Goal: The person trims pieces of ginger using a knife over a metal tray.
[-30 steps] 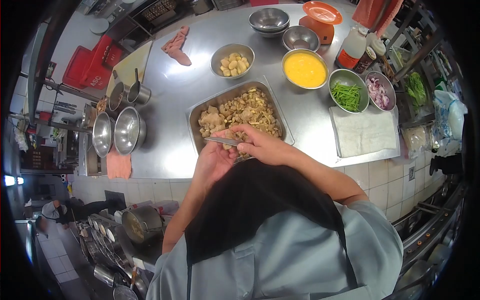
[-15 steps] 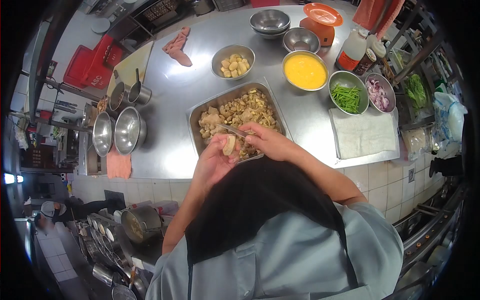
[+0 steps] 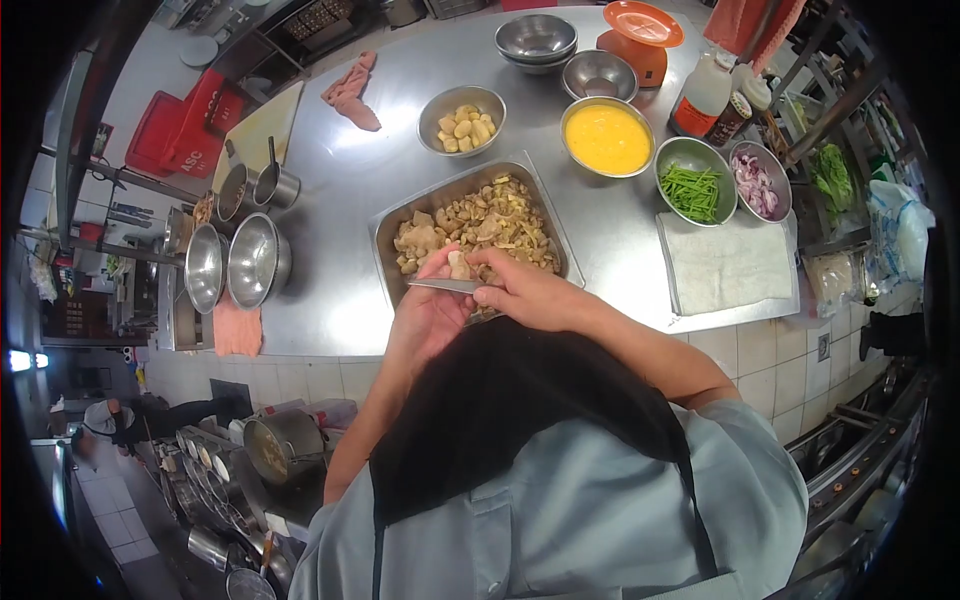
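Over the near edge of a steel tray (image 3: 382, 262) of chopped brownish food (image 3: 500, 215), both hands are close together. My left hand (image 3: 428, 310) holds a small pale piece (image 3: 459, 264) at its fingertips, palm turned up. In my right hand (image 3: 520, 290) is a knife (image 3: 445, 285), its blade pointing left across my left hand's fingers. The right fingers reach to the pale piece, and the thumb lies by the knife's handle. Part of the tray's near side is hidden by my hands and the black apron.
Beyond the tray stand a bowl of peeled pale pieces (image 3: 462, 88) and a bowl of yellow liquid (image 3: 568, 150). Green beans (image 3: 692, 192), sliced onions (image 3: 755, 186) and a folded cloth (image 3: 728, 265) are right. Steel bowls (image 3: 256, 262) stand left. A person (image 3: 110, 418) is at lower left.
The knife has come down from above the tray and now lies across my left hand. My right hand has moved slightly left and down, and the pale piece has turned in my left fingers.
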The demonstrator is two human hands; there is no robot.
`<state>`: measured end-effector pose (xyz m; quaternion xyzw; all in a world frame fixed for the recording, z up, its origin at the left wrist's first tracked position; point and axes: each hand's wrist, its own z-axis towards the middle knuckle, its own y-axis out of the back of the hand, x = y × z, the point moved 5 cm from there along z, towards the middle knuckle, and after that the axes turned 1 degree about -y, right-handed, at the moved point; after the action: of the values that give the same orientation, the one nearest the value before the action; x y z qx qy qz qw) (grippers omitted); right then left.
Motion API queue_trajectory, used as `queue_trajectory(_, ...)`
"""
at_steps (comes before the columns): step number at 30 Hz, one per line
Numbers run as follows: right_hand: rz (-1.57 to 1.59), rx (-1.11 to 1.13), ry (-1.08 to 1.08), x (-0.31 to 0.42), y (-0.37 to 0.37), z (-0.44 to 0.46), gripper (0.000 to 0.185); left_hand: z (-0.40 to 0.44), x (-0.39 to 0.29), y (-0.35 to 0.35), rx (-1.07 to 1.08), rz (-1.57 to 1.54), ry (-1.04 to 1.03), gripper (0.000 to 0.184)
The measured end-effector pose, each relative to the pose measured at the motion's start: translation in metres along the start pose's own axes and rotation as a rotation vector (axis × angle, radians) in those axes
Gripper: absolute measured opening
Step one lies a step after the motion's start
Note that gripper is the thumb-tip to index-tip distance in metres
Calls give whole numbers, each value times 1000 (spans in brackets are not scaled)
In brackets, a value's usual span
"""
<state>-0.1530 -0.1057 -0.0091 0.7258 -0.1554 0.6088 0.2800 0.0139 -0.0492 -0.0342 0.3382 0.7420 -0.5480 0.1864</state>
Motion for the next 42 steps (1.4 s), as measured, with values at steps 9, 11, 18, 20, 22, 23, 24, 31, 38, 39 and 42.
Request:
queue_trajectory(9,29,-13,-10,-4,-2,3,54,3,3,7,37,-64,18,38)
queue_trajectory(11,25,-13,-12,-1,-1,3,53,3,3,8,22,-66,24,37)
queue_trajectory(18,127,-7,43,-3,1,5,50,0,5,8,6,-112,90,38)
queue_trajectory(20,182,5,71,-9,0,5,50,-3,6,12,22,-138,141,40)
queue_trajectory(22,225,23,89,-8,0,3,50,-5,3,8,12,-128,117,42)
queue_trajectory(23,209,21,93,-6,-1,3,50,-6,2,5,8,-122,107,44)
queue_trajectory(24,192,16,96,-4,-1,3,50,-5,1,2,-6,-112,98,45)
queue_trajectory(31,113,-14,149,-6,-2,4,51,-5,3,5,21,-95,68,45)
queue_trajectory(38,151,-71,-46,-24,9,4,52,-9,0,1,-4,-105,75,45)
queue_trajectory(39,179,-47,-88,-12,11,-2,55,-9,0,-2,-4,-86,63,47)
queue_trajectory(42,218,-8,-38,-7,8,-2,62,-8,-1,-5,-1,-62,47,52)
